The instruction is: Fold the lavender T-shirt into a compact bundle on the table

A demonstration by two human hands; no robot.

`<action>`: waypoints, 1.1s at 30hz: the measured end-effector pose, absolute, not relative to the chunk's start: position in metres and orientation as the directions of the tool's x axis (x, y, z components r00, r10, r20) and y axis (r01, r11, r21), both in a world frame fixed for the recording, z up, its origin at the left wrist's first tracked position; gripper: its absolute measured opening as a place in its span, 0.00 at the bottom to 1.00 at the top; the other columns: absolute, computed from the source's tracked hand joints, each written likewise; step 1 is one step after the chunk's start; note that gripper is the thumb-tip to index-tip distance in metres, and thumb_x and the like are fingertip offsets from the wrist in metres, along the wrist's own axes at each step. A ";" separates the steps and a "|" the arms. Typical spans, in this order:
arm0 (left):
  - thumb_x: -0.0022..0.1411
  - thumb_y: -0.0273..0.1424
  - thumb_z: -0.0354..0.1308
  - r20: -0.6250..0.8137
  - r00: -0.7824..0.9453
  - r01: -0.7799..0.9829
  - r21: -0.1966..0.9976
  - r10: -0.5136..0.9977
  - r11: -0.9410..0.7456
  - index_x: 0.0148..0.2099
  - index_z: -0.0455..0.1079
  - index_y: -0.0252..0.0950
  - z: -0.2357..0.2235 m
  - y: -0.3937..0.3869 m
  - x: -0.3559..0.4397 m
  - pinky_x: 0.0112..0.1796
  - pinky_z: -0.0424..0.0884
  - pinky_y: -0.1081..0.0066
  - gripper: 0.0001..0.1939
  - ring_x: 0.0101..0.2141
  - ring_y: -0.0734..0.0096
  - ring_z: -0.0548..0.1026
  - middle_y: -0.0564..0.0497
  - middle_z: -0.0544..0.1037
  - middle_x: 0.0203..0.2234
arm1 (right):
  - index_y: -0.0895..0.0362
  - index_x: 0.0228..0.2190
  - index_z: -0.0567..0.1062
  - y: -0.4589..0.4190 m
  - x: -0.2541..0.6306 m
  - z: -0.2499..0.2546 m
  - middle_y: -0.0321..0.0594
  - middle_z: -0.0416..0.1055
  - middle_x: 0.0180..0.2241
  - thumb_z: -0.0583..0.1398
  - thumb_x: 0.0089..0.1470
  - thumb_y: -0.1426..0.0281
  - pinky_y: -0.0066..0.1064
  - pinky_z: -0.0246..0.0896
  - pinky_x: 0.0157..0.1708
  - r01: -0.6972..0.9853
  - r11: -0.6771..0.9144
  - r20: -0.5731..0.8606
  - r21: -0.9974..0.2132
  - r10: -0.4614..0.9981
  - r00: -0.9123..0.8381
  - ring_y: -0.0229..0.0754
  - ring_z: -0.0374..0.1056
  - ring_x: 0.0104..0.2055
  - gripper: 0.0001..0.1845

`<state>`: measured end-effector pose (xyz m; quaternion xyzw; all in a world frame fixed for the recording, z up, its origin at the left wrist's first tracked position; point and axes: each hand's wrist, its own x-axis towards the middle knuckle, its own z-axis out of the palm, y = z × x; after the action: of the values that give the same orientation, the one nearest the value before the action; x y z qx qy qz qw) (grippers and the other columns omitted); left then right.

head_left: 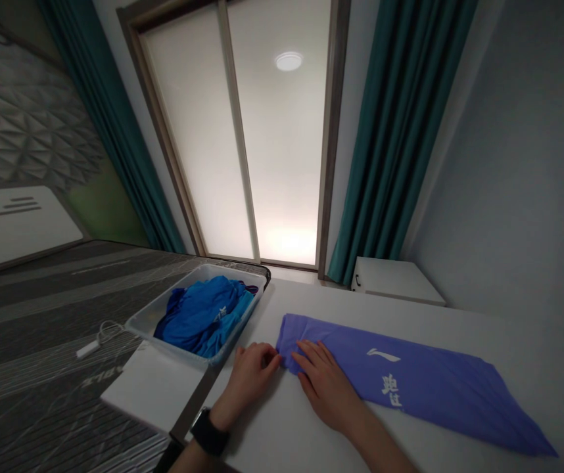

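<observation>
A purple garment (424,381) with white print lies folded into a long strip on the white table (509,328). My left hand (250,371), with a dark watch on its wrist, pinches the strip's near-left corner with curled fingers. My right hand (326,384) lies flat on the same end of the garment, fingers stretched out and pressing down.
A clear plastic bin (144,325) holding crumpled blue garments (206,315) stands left of the hands, half on a white board. A bed with a grey cover and a white cable (97,341) fills the left. A small white cabinet (395,279) stands by the teal curtains.
</observation>
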<state>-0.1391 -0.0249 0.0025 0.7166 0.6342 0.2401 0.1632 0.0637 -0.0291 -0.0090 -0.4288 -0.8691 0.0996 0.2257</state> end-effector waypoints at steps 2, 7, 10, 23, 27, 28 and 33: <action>0.63 0.39 0.54 0.150 0.061 0.850 0.510 0.987 -0.130 0.33 0.74 0.37 0.002 -0.027 -0.136 0.38 0.56 0.64 0.13 0.34 0.62 0.73 0.51 0.78 0.29 | 0.53 0.56 0.69 -0.031 0.061 -0.008 0.42 0.63 0.61 0.51 0.62 0.70 0.46 0.43 0.66 0.701 0.608 0.277 -0.373 0.794 -0.541 0.44 0.55 0.64 0.22; 0.64 0.35 0.52 0.162 0.062 0.875 0.467 0.985 -0.131 0.33 0.74 0.38 0.003 -0.027 -0.134 0.40 0.55 0.62 0.12 0.39 0.61 0.73 0.49 0.77 0.32 | 0.49 0.60 0.64 -0.032 0.064 -0.003 0.41 0.57 0.65 0.53 0.61 0.70 0.47 0.40 0.66 0.709 0.607 0.167 -0.359 0.789 -0.591 0.45 0.50 0.66 0.26; 0.63 0.34 0.51 0.149 0.077 0.882 0.452 0.986 -0.137 0.33 0.74 0.38 0.006 -0.027 -0.135 0.41 0.57 0.61 0.11 0.42 0.60 0.72 0.48 0.77 0.35 | 0.45 0.61 0.62 -0.032 0.068 -0.004 0.40 0.52 0.67 0.54 0.61 0.67 0.49 0.38 0.66 0.693 0.627 0.120 -0.357 0.766 -0.631 0.46 0.47 0.68 0.27; 0.67 0.32 0.45 0.356 0.474 0.831 0.122 0.805 -0.543 0.65 0.56 0.35 0.018 -0.009 -0.100 0.60 0.54 0.56 0.25 0.63 0.55 0.58 0.42 0.60 0.64 | 0.65 0.63 0.59 -0.005 0.091 -0.007 0.49 0.53 0.66 0.45 0.63 0.66 0.49 0.34 0.66 0.945 0.234 0.182 -0.227 0.964 -0.195 0.49 0.47 0.68 0.30; 0.70 0.40 0.43 0.262 0.602 0.760 0.101 0.754 -0.641 0.68 0.51 0.32 0.016 0.004 -0.073 0.62 0.50 0.57 0.29 0.66 0.56 0.52 0.41 0.53 0.67 | 0.63 0.63 0.59 -0.001 0.100 -0.022 0.49 0.50 0.66 0.46 0.62 0.63 0.51 0.35 0.65 0.965 0.165 0.120 -0.202 0.982 -0.142 0.51 0.45 0.68 0.31; 0.70 0.41 0.42 0.246 0.610 0.754 0.113 0.753 -0.647 0.69 0.50 0.32 0.013 0.008 -0.070 0.63 0.49 0.57 0.30 0.66 0.57 0.51 0.41 0.53 0.67 | 0.62 0.63 0.58 -0.001 0.101 -0.025 0.49 0.49 0.67 0.47 0.61 0.63 0.51 0.34 0.65 0.967 0.161 0.107 -0.199 0.984 -0.142 0.50 0.44 0.68 0.31; 0.71 0.44 0.40 0.147 0.575 0.786 0.171 0.805 -0.594 0.68 0.52 0.31 0.000 0.020 -0.076 0.63 0.49 0.56 0.31 0.66 0.57 0.51 0.40 0.53 0.67 | 0.62 0.64 0.56 -0.003 0.099 -0.025 0.48 0.46 0.67 0.46 0.62 0.61 0.50 0.30 0.66 0.964 0.159 0.092 -0.213 0.986 -0.142 0.49 0.40 0.69 0.33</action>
<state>-0.0756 0.0197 -0.0003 0.8864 0.4487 0.1051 0.0435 0.0994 -0.0027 -0.0249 -0.6466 -0.7539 0.0512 0.1046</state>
